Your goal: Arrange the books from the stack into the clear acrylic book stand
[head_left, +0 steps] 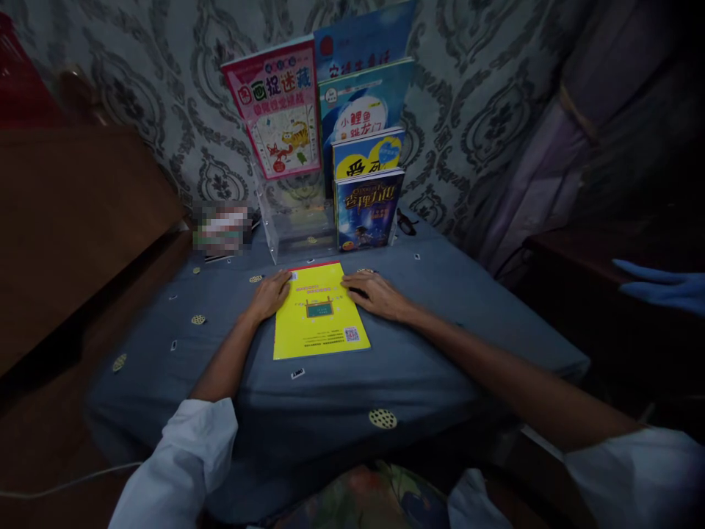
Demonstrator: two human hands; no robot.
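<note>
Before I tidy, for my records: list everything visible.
Yellow book: 1, yellow, between hands
Pink book: 1, pink, stand's left
Other books: 4+, bluish, stand's right
Stand: 1, clear, by wallpaper
Possible glasses: 1, dark, right of stand
Pixelated item: 1, unclear, left of stand
Tablecloth: 1, bluish, centre
Wallpaper: 1, grey, back
Curtain: 1, purplish, right
Panel: 1, brown, left
Red item: 1, red, upper left
Possible glove: 1, blue, right
Cable: 1, white, lower left
Floral cloth: 1, multicoloured, bottom
Sleeves: 2, white, bottom
Left hand: 1, bare, book's left
Right hand: 1, bare, book's right
</note>
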